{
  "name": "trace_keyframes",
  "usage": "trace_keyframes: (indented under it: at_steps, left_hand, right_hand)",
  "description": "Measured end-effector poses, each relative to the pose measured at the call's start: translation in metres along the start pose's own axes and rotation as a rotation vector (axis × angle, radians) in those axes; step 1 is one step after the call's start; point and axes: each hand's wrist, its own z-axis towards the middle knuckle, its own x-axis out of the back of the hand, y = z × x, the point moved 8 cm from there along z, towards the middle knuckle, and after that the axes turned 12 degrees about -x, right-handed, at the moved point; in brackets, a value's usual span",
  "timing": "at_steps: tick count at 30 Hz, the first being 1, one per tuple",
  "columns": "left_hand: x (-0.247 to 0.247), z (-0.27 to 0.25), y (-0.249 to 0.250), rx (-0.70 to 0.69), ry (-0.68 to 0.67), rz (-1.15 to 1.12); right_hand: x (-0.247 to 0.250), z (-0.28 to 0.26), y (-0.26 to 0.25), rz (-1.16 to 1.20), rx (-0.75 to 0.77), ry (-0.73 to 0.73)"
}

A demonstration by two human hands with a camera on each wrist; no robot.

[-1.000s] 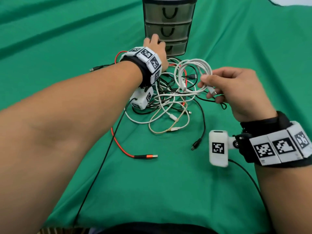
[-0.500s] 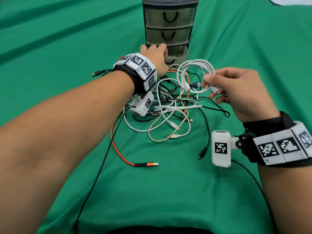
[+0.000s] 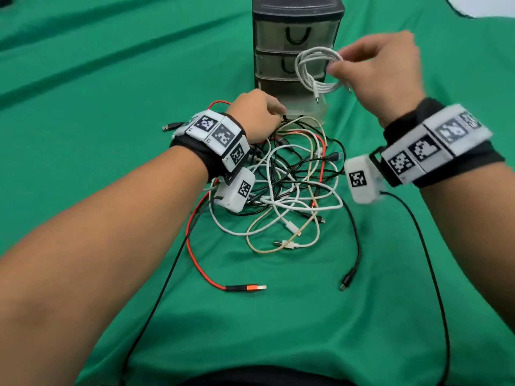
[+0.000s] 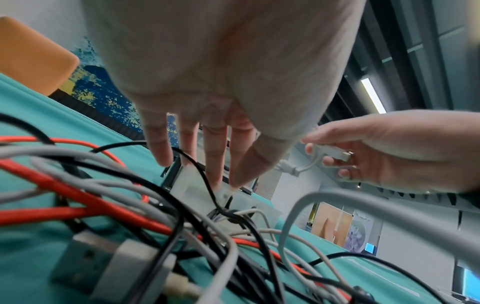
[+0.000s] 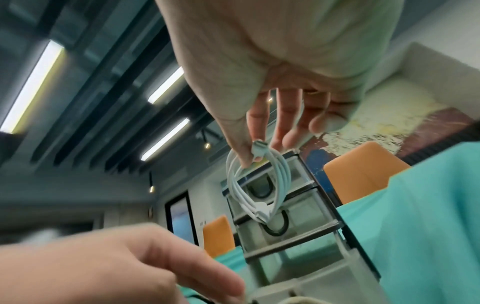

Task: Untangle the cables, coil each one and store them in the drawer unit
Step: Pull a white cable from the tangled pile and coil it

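My right hand (image 3: 381, 71) pinches the white coil (image 3: 315, 73) in its grip, upper right of centre, held in front of the drawer unit (image 3: 295, 23). My left hand (image 3: 256, 118), fingers straight, rests on the pulled-out bottom drawer (image 3: 306, 110). The cable tangle (image 3: 289, 185) lies mid-frame on the green surface (image 3: 111, 79).

A coiled white cable (image 3: 317, 75) is pinched in the right hand (image 3: 381, 71), above the open bottom drawer (image 3: 306, 111) touched by the left hand (image 3: 255, 115); tangled cables (image 3: 289, 190) lie just beside the left wrist.
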Motion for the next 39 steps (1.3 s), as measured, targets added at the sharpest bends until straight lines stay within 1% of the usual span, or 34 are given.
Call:
trace_keyframes:
  at_steps: [5,9,11,14,18,22,26,29,33,36,39]
  left_hand:
    - [-0.003,-0.004,0.001,-0.007,-0.032,0.052]
    - [-0.007,-0.003,0.000,-0.008,-0.041,0.058]
    - [-0.008,-0.002,-0.001,-0.009,-0.044,0.052]
    - [-0.007,0.000,-0.003,-0.018,-0.041,0.040]
    - [-0.010,0.001,-0.007,-0.023,-0.048,0.016]
    - [-0.013,0.003,-0.011,-0.016,-0.059,0.009]
    - [-0.016,0.004,-0.013,-0.006,-0.079,0.001]
    - [-0.017,0.006,-0.015,-0.009,-0.077,-0.004]
    - [-0.018,0.006,-0.018,0.004,-0.068,-0.004]
    - [-0.019,0.005,-0.019,0.021,-0.073,-0.005]
    - [-0.018,0.003,-0.018,0.011,-0.066,-0.008]
  right_hand:
    - [-0.038,0.022,-0.030,-0.405,0.143,-0.014]
    - [-0.076,0.025,-0.042,-0.693,0.283,-0.039]
    - [-0.092,0.023,-0.043,-0.810,0.323,-0.045]
    - [-0.107,0.022,-0.040,-0.904,0.370,-0.039]
    - [-0.115,0.019,-0.027,-0.931,0.364,-0.077]
    - [-0.115,0.016,-0.015,-0.845,0.256,-0.155]
    - [-0.116,0.015,-0.009,-0.776,0.161,-0.186]
    - [-0.116,0.020,-0.003,-0.804,0.105,-0.198]
    - [-0.118,0.028,0.007,-0.884,0.043,-0.251]
    - [-0.126,0.030,0.014,-0.914,0.009,-0.358]
    - [-0.128,0.028,0.016,-0.860,0.010,-0.485]
